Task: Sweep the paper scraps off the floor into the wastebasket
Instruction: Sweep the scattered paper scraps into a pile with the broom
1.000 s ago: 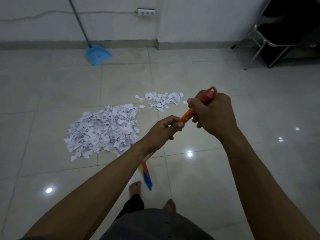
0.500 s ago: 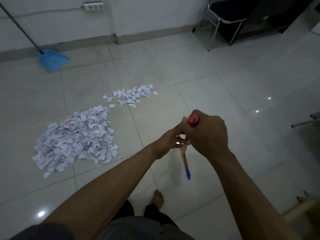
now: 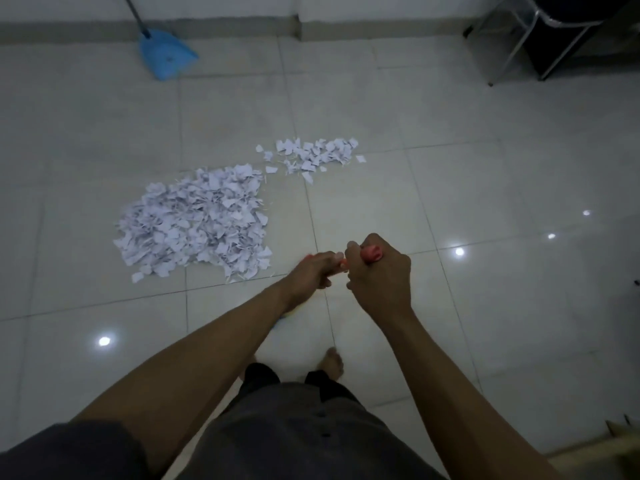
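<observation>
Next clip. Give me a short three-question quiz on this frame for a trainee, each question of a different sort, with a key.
1. True or false: the left hand and the right hand both grip the broom handle.
2. Where is the blue dustpan? A: by the far wall. B: beside the feet. C: on top of the scraps.
3. Fill in: the small scrap patch lies beyond the large scrap pile and to its ___.

Key: 1 true; 2 A; 3 right.
</observation>
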